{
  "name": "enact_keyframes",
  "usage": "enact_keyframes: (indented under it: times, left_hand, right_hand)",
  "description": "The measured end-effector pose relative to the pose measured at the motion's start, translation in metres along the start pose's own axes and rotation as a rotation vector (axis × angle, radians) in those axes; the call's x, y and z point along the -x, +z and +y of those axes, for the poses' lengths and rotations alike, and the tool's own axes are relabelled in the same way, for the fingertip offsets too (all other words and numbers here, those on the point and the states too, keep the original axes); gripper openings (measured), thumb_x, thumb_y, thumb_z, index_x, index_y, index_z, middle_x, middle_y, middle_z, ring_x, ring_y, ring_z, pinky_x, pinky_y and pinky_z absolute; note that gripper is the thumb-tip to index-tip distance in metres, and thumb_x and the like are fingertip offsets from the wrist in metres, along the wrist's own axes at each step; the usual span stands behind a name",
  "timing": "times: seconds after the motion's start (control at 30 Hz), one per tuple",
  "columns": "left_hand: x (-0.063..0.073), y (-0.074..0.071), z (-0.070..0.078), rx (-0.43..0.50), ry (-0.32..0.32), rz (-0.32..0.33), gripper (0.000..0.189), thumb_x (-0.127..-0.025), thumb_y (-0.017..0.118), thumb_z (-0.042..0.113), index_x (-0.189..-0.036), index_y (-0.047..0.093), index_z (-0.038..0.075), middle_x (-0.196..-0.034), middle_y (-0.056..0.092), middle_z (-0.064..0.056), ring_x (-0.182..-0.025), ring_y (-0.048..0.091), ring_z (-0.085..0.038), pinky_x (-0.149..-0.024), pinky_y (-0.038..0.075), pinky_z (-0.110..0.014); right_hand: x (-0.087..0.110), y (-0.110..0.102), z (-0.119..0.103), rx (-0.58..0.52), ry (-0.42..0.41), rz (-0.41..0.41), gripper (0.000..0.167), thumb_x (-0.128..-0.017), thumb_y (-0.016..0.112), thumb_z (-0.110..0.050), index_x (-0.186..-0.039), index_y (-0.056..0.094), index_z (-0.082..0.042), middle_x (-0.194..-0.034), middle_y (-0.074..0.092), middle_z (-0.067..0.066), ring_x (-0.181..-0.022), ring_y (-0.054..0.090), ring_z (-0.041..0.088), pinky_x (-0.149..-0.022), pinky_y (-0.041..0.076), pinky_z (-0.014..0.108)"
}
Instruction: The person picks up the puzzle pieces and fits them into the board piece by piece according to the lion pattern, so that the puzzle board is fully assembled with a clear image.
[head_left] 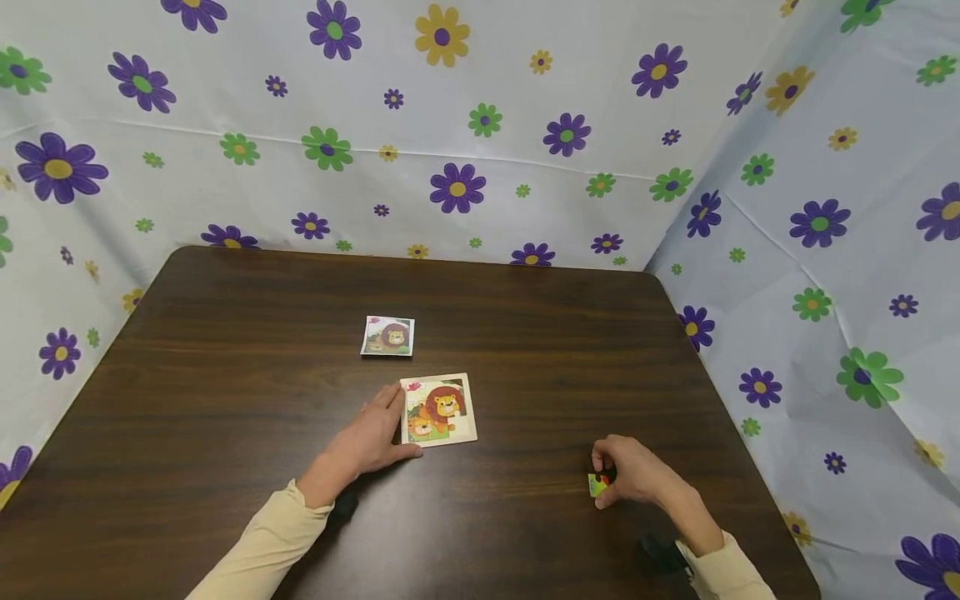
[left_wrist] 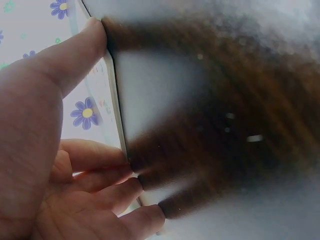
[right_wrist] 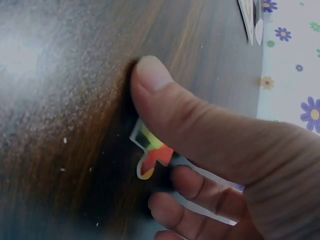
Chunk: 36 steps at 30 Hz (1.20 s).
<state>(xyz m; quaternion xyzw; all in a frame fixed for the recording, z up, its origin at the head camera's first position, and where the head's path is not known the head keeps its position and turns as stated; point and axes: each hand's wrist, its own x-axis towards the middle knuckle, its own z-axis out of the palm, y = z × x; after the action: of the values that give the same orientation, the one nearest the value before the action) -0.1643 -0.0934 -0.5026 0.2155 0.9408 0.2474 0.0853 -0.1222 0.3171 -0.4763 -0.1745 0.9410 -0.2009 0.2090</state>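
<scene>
On the table lies a square wooden jigsaw puzzle with a lion picture; its lower right part shows bare light wood. My left hand rests at its left side, fingertips along the left edge and thumb by the bottom edge. In the left wrist view the fingers lie nearly straight along the frame. Farther right, my right hand pinches a small puzzle piece close over the table. The right wrist view shows this puzzle piece in green, red and yellow under the thumb, with the fingers curled behind it.
Behind the puzzle lies a small picture card with a similar lion. The dark wooden table ends at the back and right against a flower-patterned curtain.
</scene>
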Motion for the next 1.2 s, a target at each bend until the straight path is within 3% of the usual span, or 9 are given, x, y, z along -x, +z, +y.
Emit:
enact_keyframes:
  times: [0.13, 0.5, 0.7, 0.77, 0.93, 1.1, 1.2]
  left_hand:
    - [0.000, 0.001, -0.001, 0.002, -0.009, -0.009, 0.095, -0.075, 0.082, 0.037, -0.138, 0.035, -0.017, -0.144, 0.033, -0.034, -0.134, 0.031, -0.048, -0.101, 0.033, -0.063]
    - [-0.001, 0.001, -0.001, 0.009, -0.013, -0.018, 0.095, -0.075, 0.082, 0.036, -0.138, 0.034, -0.017, -0.144, 0.032, -0.034, -0.134, 0.030, -0.047, -0.101, 0.032, -0.063]
    - [0.000, 0.001, -0.001, 0.011, -0.019, -0.023, 0.096, -0.075, 0.081, 0.037, -0.139, 0.034, -0.017, -0.145, 0.032, -0.034, -0.135, 0.030, -0.047, -0.101, 0.032, -0.063]
    - [0.001, 0.001, -0.001, 0.016, -0.020, -0.025, 0.096, -0.075, 0.081, 0.037, -0.139, 0.034, -0.017, -0.145, 0.032, -0.034, -0.135, 0.030, -0.047, -0.101, 0.032, -0.063]
    - [0.001, 0.002, -0.001, 0.024, -0.023, -0.028, 0.096, -0.075, 0.082, 0.037, -0.139, 0.034, -0.016, -0.145, 0.031, -0.034, -0.134, 0.030, -0.047, -0.100, 0.032, -0.064]
    - [0.000, 0.002, -0.001, 0.021, -0.025, -0.024, 0.097, -0.076, 0.081, 0.038, -0.140, 0.033, -0.015, -0.146, 0.030, -0.033, -0.135, 0.030, -0.047, -0.101, 0.032, -0.064]
    - [-0.001, 0.001, -0.001, 0.015, -0.023, -0.025, 0.097, -0.076, 0.081, 0.039, -0.140, 0.033, -0.015, -0.146, 0.030, -0.033, -0.135, 0.030, -0.047, -0.101, 0.033, -0.064]
  right_hand:
    - [-0.002, 0.000, -0.001, 0.023, 0.000, 0.028, 0.041, -0.059, 0.092, -0.022, -0.074, 0.054, -0.015, -0.072, 0.049, -0.006, -0.064, 0.042, 0.008, -0.057, 0.036, 0.025]
    - [-0.008, -0.001, -0.001, -0.071, -0.028, 0.005, 0.041, -0.062, 0.090, -0.013, -0.079, 0.052, -0.011, -0.070, 0.051, -0.003, -0.062, 0.044, 0.006, -0.055, 0.039, 0.024]
    - [-0.019, -0.005, -0.006, -0.050, -0.092, 0.058, 0.033, -0.076, 0.080, -0.006, -0.081, 0.047, -0.010, -0.070, 0.046, -0.004, -0.062, 0.042, 0.006, -0.055, 0.037, 0.025]
    - [-0.024, -0.007, -0.009, -0.040, -0.120, 0.090, 0.028, -0.080, 0.074, 0.000, -0.083, 0.048, -0.010, -0.072, 0.049, -0.005, -0.064, 0.048, 0.007, -0.056, 0.040, 0.026]
    - [-0.047, -0.013, -0.027, -0.043, -0.187, 0.184, 0.015, -0.088, 0.065, 0.002, -0.092, 0.062, -0.012, -0.085, 0.063, -0.003, -0.076, 0.059, 0.011, -0.064, 0.049, 0.028]
    - [-0.071, -0.021, -0.054, -0.153, -0.246, 0.205, 0.024, -0.088, 0.062, 0.005, -0.109, 0.065, -0.006, -0.103, 0.068, 0.005, -0.087, 0.064, 0.017, -0.070, 0.053, 0.028]
    - [-0.084, -0.023, -0.069, -0.208, -0.264, 0.196, 0.026, -0.086, 0.064, 0.006, -0.110, 0.063, -0.004, -0.102, 0.067, 0.006, -0.088, 0.065, 0.017, -0.072, 0.054, 0.026]
